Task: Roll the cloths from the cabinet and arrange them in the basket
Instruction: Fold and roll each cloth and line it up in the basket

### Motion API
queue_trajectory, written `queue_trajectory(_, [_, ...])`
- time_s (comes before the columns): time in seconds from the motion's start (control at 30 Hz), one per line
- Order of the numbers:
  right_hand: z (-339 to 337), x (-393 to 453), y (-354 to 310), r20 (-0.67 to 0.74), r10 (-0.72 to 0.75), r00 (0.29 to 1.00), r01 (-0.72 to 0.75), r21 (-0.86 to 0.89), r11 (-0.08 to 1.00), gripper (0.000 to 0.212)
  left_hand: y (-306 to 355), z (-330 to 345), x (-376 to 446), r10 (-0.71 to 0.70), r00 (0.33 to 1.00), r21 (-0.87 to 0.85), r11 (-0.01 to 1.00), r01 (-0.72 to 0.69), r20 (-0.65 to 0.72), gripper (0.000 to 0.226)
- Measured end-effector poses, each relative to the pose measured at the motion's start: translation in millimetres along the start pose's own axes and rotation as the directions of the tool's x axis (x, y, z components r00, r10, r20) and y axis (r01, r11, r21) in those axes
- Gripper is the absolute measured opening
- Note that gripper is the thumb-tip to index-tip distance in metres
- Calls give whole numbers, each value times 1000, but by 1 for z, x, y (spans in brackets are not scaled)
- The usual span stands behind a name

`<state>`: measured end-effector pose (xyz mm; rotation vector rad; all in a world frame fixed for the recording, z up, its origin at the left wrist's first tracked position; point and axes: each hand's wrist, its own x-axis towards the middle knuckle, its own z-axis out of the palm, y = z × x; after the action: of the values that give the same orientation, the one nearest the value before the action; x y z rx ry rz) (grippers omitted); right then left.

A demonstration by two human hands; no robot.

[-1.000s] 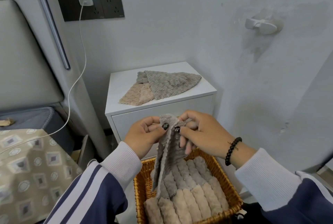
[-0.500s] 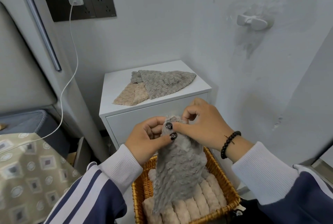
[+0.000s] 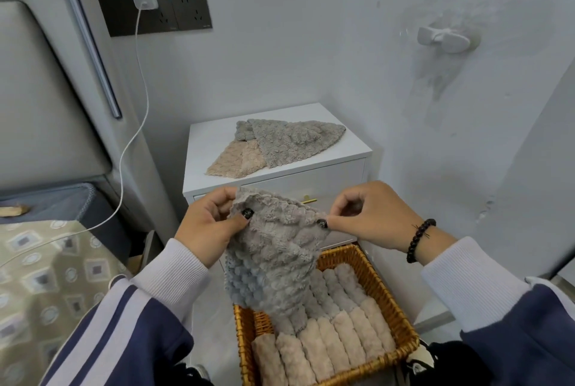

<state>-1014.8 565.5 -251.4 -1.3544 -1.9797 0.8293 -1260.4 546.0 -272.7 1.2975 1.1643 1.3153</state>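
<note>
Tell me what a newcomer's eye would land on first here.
First, the grey cloth held spread at its top corners by the left hand and right hand, hanging over the wicker basket of rolled cloths. Behind, two unrolled cloths lie on the white cabinet.

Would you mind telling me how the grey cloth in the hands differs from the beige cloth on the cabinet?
The grey cloth hangs over the basket, pinched by the left hand and right hand; the beige cloth lies flat on the cabinet, partly overlapped by another grey cloth. Both are unrolled and bobbly.

Grey cloth (image 3: 277, 258) between both hands (image 3: 289, 221), above basket (image 3: 385, 301).
</note>
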Motion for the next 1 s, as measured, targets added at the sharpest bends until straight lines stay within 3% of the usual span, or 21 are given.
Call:
queue_trajectory(0.17, [4, 0, 0, -109, -55, 993, 59, 37, 998, 17, -6, -8, -4, 1, 1000, 164, 986, -6, 28, 34])
queue_trajectory(0.23, [7, 1, 0, -161, -94, 982, 100, 29, 995, 16, -9, -10, -6, 42, 999, 307, 951, -41, 2, 32])
queue_trajectory(0.27, [8, 2, -1, -199, -122, 972, 131, 30, 991, 16, -11, -12, -6, 80, 997, 436, 897, -69, -7, 31])
queue_trajectory(0.37, [10, 4, 0, -278, -336, 900, 315, -118, 942, 15, -13, -12, -8, 165, 986, 787, 609, -100, -1, 33])
queue_trajectory(0.43, [13, 7, 2, -274, -423, 864, 388, -173, 905, 15, -13, -8, -8, 164, 986, 772, 631, -80, -33, 36])
queue_trajectory(0.5, [16, 8, 1, -232, -323, 917, 321, -48, 946, 22, -11, -6, -7, 151, 987, 671, 737, -78, -50, 38])
queue_trajectory(0.57, [22, 7, 0, -78, -171, 982, 175, 59, 983, 45, -8, -4, -7, 141, 990, 550, 829, -103, -29, 38])
queue_trajectory(0.63, [33, 7, 3, 119, -74, 990, 74, 1, 997, 77, -4, -3, -10, 147, 989, 452, 883, -128, -6, 35])
queue_trajectory(0.73, [47, 10, 9, 186, 8, 982, 0, -42, 999, 103, -3, -4, -10, 143, 989, 318, 937, -144, 26, 33])
queue_trajectory(0.8, [50, 15, 12, 124, 57, 991, -66, 67, 996, 95, -2, -6, -9, 157, 987, 249, 956, -157, 22, 31])
queue_trajectory(0.9, [47, 21, 15, 66, 83, 994, -100, 331, 938, 43, 1, -8, -8, 174, 985, 172, 970, -169, -10, 27])
queue_trajectory(1.0, [45, 20, 13, 61, 60, 996, -81, 457, 886, 21, 0, -17, -8, 160, 986, 313, 940, -135, -56, 30])
